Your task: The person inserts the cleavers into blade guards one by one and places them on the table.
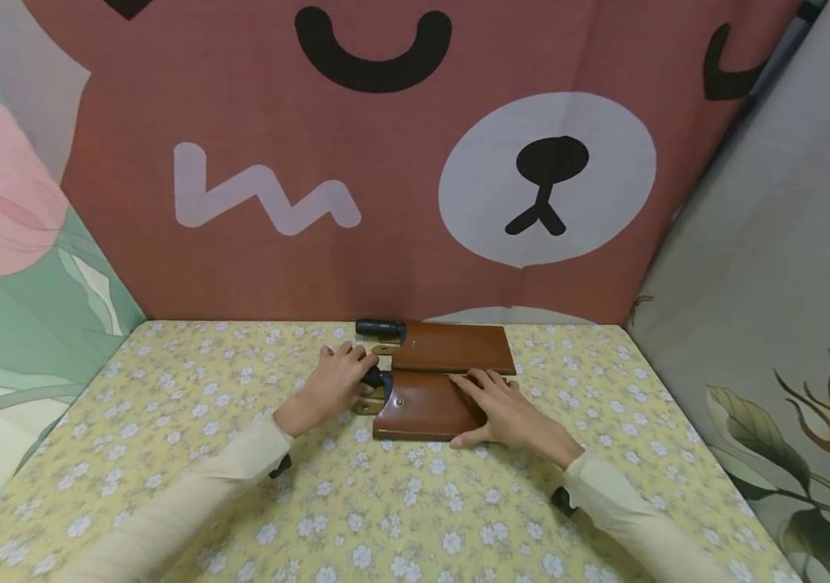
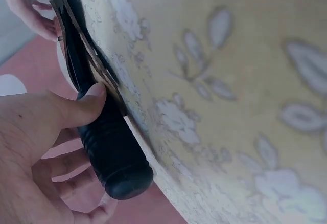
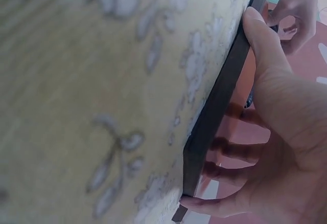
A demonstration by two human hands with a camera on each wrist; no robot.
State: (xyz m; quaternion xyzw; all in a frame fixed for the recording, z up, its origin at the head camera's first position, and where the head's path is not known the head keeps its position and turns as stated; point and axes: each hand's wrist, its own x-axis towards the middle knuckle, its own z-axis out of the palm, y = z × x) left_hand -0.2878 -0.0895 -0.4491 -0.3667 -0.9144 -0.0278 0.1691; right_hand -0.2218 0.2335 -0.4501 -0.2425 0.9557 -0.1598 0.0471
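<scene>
Two wide brown leather sheaths lie one behind the other in the head view, each with a black knife handle at its left end. My left hand grips the handle of the nearer knife, the thumb on top near the sheath mouth. My right hand holds the right part of the nearer sheath, with the thumb at its near edge and the fingers spread over it. The blade is hidden inside. Behind it, untouched, is the farther sheath with its handle.
A yellow floral cloth covers the table. At the back edge stands a reddish cloth wall with a bear face, close behind the farther sheath. Patterned cloth walls flank both sides. A snap strap sticks out left of the nearer sheath.
</scene>
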